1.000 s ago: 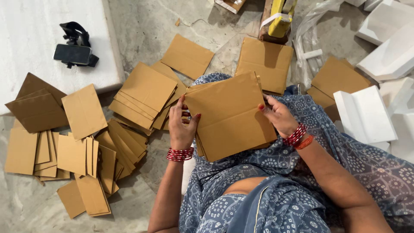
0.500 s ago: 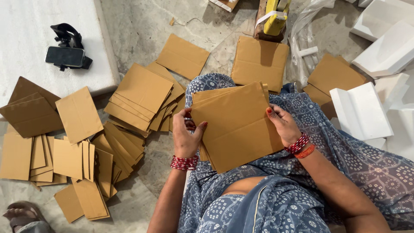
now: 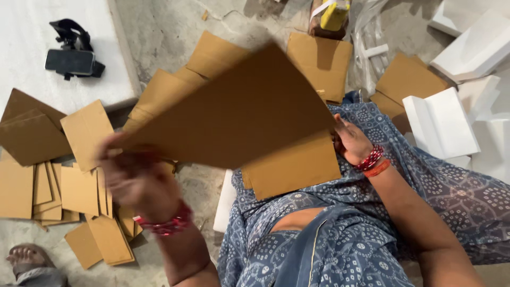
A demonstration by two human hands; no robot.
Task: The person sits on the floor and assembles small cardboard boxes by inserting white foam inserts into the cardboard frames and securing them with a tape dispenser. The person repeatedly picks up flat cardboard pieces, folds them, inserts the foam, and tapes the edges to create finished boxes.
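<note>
My left hand (image 3: 135,178), blurred by motion, grips the left corner of a large brown cardboard sheet (image 3: 234,114) that is lifted and swung up towards the camera. On my lap rests another cardboard piece (image 3: 292,167), on blue patterned cloth. My right hand (image 3: 350,141) is at that stack's right edge and touches it, partly hidden behind the raised sheet. Both wrists wear red bangles.
Several cardboard pieces (image 3: 64,186) lie scattered on the concrete floor to the left, with more (image 3: 406,79) at the upper right. White foam blocks (image 3: 441,125) sit on the right. A phone on a strap mount (image 3: 71,61) rests on a white slab. A foot (image 3: 24,260) shows at bottom left.
My left hand has pulled the top cardboard sheet off the lap stack and swung it up and to the left. My right hand stays at the stack's right edge.
</note>
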